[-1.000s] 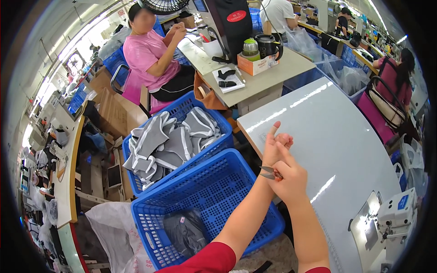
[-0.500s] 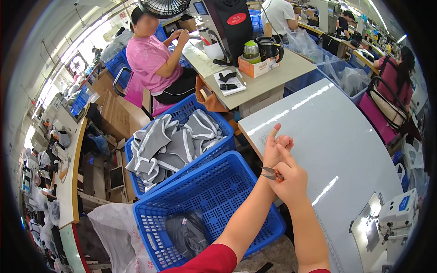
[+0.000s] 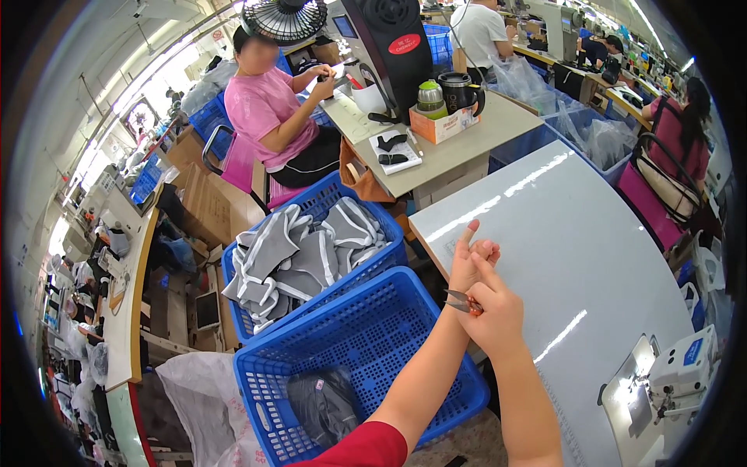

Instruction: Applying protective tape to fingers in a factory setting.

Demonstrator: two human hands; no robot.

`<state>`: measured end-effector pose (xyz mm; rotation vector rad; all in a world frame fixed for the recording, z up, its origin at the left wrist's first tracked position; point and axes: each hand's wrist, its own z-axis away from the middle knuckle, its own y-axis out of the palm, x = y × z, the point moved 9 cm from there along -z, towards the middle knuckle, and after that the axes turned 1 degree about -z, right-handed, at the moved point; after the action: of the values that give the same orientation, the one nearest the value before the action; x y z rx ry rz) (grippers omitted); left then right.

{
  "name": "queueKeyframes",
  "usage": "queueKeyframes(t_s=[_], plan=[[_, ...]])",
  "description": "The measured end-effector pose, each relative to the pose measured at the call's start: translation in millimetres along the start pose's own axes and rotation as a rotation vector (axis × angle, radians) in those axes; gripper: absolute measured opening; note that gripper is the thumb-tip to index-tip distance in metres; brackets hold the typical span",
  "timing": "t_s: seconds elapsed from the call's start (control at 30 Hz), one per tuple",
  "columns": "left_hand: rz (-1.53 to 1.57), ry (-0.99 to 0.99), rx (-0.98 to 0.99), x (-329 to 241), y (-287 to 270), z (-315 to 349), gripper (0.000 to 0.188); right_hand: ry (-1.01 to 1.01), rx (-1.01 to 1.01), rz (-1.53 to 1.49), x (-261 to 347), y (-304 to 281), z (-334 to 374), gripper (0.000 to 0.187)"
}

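My left hand is raised over the near left edge of the white tabletop. One of its digits points up, the others curl loosely, and I see nothing held in it. My right hand crosses over the left wrist, its index finger stretched out against the left hand. In its curled fingers are small scissors with orange handles, the pointed blades sticking out to the left over my left forearm. Part of the handles is hidden by the fingers.
Below my left forearm stands a blue basket with a dark bagged bundle. Behind it, another blue basket holds grey pieces with white edging. A sewing machine is at right. A person in pink sits beyond the baskets.
The whole view has shifted slightly. My hands keep nearly the same pose, scissors still in the right. The person in pink has raised their head a little and moved their hands.
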<state>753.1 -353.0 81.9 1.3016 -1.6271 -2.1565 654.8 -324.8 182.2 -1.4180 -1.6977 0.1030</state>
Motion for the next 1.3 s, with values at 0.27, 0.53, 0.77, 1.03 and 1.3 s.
queueKeyframes(t_s=[0.27,0.53,0.77,1.03,1.3], plan=[[-0.025,0.016,0.003,-7.0,0.4,0.8,0.063,-0.015,0.006,-0.003,8.3,-0.4,-1.8,0.027],[-0.088,0.022,0.02,2.1,5.9,3.5,0.061,-0.001,-0.016,-0.009,6.2,-10.8,3.4,0.027],[-0.276,0.129,-0.038,-17.5,3.6,0.3,0.063,0.023,0.009,0.043,10.1,-8.9,1.5,0.019],[-0.358,0.108,-0.025,-5.9,5.3,1.1,0.068,0.034,-0.061,0.077,3.8,-17.4,4.7,0.023],[-0.384,0.136,0.016,-8.2,5.3,1.7,0.063,0.005,-0.043,0.09,9.6,-12.6,7.1,0.025]])
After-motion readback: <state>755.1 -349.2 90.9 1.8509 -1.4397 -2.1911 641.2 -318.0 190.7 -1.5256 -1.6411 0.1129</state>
